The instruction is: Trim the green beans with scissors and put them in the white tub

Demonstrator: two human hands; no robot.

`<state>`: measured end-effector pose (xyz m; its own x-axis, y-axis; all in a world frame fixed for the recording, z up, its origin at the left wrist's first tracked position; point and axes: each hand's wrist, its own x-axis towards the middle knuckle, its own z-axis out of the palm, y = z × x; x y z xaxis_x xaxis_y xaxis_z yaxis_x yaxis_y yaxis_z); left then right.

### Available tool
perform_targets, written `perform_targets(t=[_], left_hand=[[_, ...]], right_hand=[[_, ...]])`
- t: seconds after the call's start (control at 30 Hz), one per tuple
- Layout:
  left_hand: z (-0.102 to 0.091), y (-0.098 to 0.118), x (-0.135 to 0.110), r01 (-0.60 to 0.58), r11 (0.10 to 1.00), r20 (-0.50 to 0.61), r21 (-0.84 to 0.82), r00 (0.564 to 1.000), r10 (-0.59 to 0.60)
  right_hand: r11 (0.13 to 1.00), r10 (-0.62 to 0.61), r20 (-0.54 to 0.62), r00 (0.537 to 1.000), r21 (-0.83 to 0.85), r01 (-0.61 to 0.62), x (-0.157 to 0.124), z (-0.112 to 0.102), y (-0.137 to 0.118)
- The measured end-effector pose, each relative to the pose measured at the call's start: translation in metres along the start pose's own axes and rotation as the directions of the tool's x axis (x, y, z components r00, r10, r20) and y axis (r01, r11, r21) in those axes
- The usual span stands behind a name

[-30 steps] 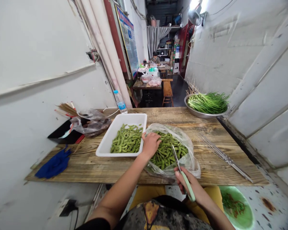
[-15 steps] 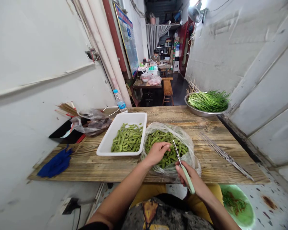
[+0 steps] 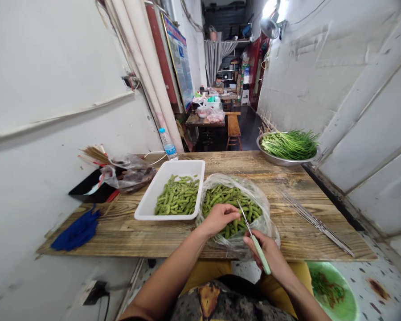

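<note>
Green-handled scissors are gripped in my right hand, with the narrow blades pointing up and away toward my left fingertips. My left hand is closed in a pinch beside the blade tips. A bit of an edamame pod seems to show at its fingertips, mostly covered by the fingers. Both hands are over a clear plastic bag full of green edamame pods. Left of the bag, a white plastic tray holds more pods.
A metal bowl of long green stalks and thin metal skewers lie right. Leftward are a water bottle, a plastic bag, a black container and blue cloth. A green basin stands on the floor. A person sits far back.
The view has tilted up slightly, so everything sits a little lower. My left fingertips and the scissor tips remain close together; both grips look the same.
</note>
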<state>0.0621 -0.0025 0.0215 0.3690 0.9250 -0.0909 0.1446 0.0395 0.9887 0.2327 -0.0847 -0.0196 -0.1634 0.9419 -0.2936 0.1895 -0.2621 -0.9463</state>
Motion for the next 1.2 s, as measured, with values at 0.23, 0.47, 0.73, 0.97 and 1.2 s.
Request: perform_targets(t=[0.23,0.47,0.73,0.97,1.2], left_hand=[[-0.003,0.000,0.005,0.029,0.843,-0.209,-0.537,0.964,-0.166],[0.008,0.000,-0.004,0.020,0.816,-0.210,-0.577,0.962,-0.172],[0.015,-0.006,-0.006,-0.034,0.891,-0.297,-0.453,0.948,-0.114],[-0.067,-0.005,-0.010,0.035,0.797,-0.654,0.603,0.594,0.469],[-0.050,-0.006,0.034,-0.062,0.473,-0.162,0.879,0.894,0.418]], right_hand=[[0.976,-0.005,0.121,0.993,0.218,-0.021,-0.005,0.006,-0.007],[0.971,-0.014,0.105,0.994,0.237,-0.012,-0.008,0.009,-0.019],[0.986,0.076,0.063,0.995,0.141,-0.085,-0.004,0.002,-0.014],[0.983,0.056,0.056,0.997,0.174,-0.065,-0.004,0.004,0.000],[0.979,0.054,0.032,0.998,0.193,-0.059,-0.012,0.007,-0.013]])
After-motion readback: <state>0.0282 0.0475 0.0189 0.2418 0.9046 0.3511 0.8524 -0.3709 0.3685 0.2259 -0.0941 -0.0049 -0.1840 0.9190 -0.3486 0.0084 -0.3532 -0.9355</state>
